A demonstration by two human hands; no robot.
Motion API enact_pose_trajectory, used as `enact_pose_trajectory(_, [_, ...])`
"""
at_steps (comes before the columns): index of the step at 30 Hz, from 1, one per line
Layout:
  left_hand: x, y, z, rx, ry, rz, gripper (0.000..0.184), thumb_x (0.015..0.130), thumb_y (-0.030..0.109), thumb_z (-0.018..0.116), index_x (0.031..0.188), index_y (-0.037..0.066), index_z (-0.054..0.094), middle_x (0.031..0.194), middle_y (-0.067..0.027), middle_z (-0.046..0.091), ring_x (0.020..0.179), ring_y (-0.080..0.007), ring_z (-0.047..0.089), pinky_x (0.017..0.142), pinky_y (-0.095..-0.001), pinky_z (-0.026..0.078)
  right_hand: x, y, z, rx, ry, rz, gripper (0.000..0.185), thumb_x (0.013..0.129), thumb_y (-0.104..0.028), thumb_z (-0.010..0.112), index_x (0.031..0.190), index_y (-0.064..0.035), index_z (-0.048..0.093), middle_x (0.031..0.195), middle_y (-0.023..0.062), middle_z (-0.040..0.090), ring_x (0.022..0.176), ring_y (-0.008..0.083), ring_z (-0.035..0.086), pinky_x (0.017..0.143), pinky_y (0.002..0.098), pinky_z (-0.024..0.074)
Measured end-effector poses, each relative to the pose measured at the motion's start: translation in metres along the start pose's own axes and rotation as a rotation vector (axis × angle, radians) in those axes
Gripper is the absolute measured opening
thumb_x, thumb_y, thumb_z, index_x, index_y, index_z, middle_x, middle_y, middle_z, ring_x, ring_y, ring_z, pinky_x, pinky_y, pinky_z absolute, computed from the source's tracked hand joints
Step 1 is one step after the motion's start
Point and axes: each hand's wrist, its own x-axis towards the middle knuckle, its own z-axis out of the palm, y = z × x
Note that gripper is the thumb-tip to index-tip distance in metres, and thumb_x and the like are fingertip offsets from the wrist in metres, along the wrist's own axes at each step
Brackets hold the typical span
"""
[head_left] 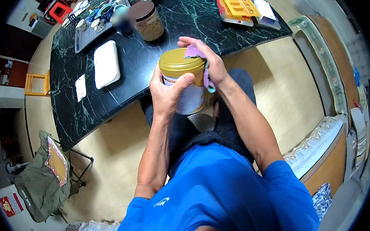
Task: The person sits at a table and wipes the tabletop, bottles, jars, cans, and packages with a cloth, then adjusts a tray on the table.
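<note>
A large can [191, 99] with a gold lid and a pale, printed side is held up just past the table's near edge, slightly tilted. My left hand [166, 89] grips its left side, the thumb lying across the front below the lid. Pressed to the right side of the lid is a purple cloth [194, 51] with a teal underside, held in my right hand [212, 63]. Part of the cloth hangs down beside the can. The right fingertips reach behind the lid and are partly hidden.
On the dark marbled table [81, 122] are a brown-lidded jar [149, 26], a white tray [106, 64], a paper slip [81, 88], a grey tray [91, 35] with cups, and a yellow rack [238, 1]. A green folding chair [42, 179] stands left, a cushioned bench [318, 145] right.
</note>
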Motion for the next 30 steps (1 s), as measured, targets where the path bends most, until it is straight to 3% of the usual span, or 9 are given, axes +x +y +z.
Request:
enact_pose_trajectory(3, [0.001, -0.005, -0.006, -0.141, -0.1, -0.064, 0.075, 0.077, 0.041, 0.086, 0.131, -0.002, 0.056, 0.121, -0.0123, 0.066, 0.11, -0.0179, 0.063, 0.097, -0.0331, 0.05, 0.008, 0.0, -0.011, 0.42, -0.11, 0.334, 0.059, 0.109, -0.043, 0.033, 0.141, 0.0038, 0.049, 0.136, 0.0169, 0.058, 0.121, 0.0233, 0.06, 0.106, 0.0391, 0.0475])
enact_pose_trajectory(6, [0.005, -0.017, -0.012, -0.308, -0.154, -0.15, 0.098, 0.073, 0.062, 0.083, 0.137, -0.002, 0.044, 0.125, -0.0118, 0.06, 0.116, -0.0186, 0.058, 0.102, -0.0359, 0.046, 0.005, -0.006, -0.006, 0.353, -0.101, 0.352, 0.059, 0.109, -0.045, 0.032, 0.136, 0.0033, 0.053, 0.127, 0.0165, 0.064, 0.116, 0.0234, 0.064, 0.103, 0.0373, 0.0503])
enact_pose_trajectory(9, [0.013, -0.031, -0.017, -0.228, -0.017, 0.023, 0.092, 0.077, 0.06, 0.081, 0.135, 0.0, 0.043, 0.123, -0.0105, 0.059, 0.114, -0.0179, 0.058, 0.099, -0.0345, 0.048, -0.003, -0.012, 0.004, 0.135, -0.012, 0.249, 0.056, 0.11, -0.043, 0.032, 0.132, 0.002, 0.057, 0.118, 0.0145, 0.067, 0.113, 0.0217, 0.064, 0.102, 0.0344, 0.0492])
enact_pose_trajectory(13, [0.018, -0.028, -0.026, 0.043, 0.062, -0.01, 0.06, 0.1, 0.049, 0.06, 0.13, -0.002, 0.052, 0.123, -0.01, 0.059, 0.113, -0.0148, 0.057, 0.098, -0.032, 0.048, -0.005, -0.01, 0.016, -0.257, 0.271, -0.093, 0.051, 0.11, -0.039, 0.035, 0.129, 0.0024, 0.058, 0.117, 0.0149, 0.065, 0.11, 0.0233, 0.063, 0.101, 0.0347, 0.047])
enact_pose_trajectory(16, [0.016, -0.028, -0.005, 0.054, 0.029, 0.214, 0.084, 0.091, 0.067, 0.062, 0.138, -0.001, 0.046, 0.128, -0.0116, 0.057, 0.118, -0.0198, 0.057, 0.101, -0.0371, 0.046, -0.017, -0.012, 0.044, -0.79, 0.372, -0.509, 0.051, 0.108, -0.039, 0.041, 0.132, 0.0038, 0.054, 0.131, 0.0252, 0.053, 0.12, 0.0374, 0.056, 0.099, 0.0429, 0.0471])
enact_pose_trajectory(20, [0.015, -0.03, -0.008, 0.038, 0.07, 0.179, 0.092, 0.087, 0.074, 0.06, 0.139, 0.0, 0.045, 0.127, -0.0124, 0.057, 0.118, -0.0205, 0.057, 0.101, -0.0377, 0.047, -0.025, -0.021, 0.061, -0.877, 0.305, -0.502, 0.051, 0.107, -0.038, 0.043, 0.14, 0.0006, 0.05, 0.134, 0.0259, 0.052, 0.119, 0.0417, 0.057, 0.103, 0.0431, 0.0456])
enact_pose_trajectory(23, [0.015, -0.038, -0.014, -0.044, 0.064, 0.148, 0.092, 0.087, 0.075, 0.059, 0.14, 0.001, 0.046, 0.13, -0.0127, 0.058, 0.118, -0.0216, 0.059, 0.102, -0.0391, 0.048, -0.008, -0.018, 0.045, -0.836, 0.219, -0.542, 0.05, 0.108, -0.037, 0.043, 0.142, -0.0014, 0.049, 0.136, 0.0252, 0.053, 0.121, 0.0383, 0.058, 0.104, 0.0405, 0.0453])
enact_pose_trajectory(25, [0.013, -0.036, -0.013, -0.236, 0.004, 0.097, 0.092, 0.088, 0.075, 0.057, 0.142, 0.001, 0.047, 0.134, -0.0131, 0.06, 0.12, -0.0237, 0.061, 0.104, -0.0413, 0.049, 0.005, -0.019, 0.036, -0.391, 0.161, -0.232, 0.052, 0.108, -0.037, 0.045, 0.144, 0.0003, 0.046, 0.137, 0.0226, 0.054, 0.124, 0.0319, 0.057, 0.104, 0.0376, 0.0446])
enact_pose_trajectory(30, [0.003, -0.016, -0.007, -0.318, -0.045, -0.011, 0.091, 0.09, 0.079, 0.046, 0.139, 0.003, 0.054, 0.131, -0.0139, 0.064, 0.118, -0.026, 0.064, 0.102, -0.0421, 0.051, 0.015, -0.011, 0.018, -0.188, 0.227, 0.041, 0.047, 0.107, -0.037, 0.051, 0.129, 0.0035, 0.052, 0.116, 0.0088, 0.064, 0.106, 0.0126, 0.06, 0.095, 0.0267, 0.0485])
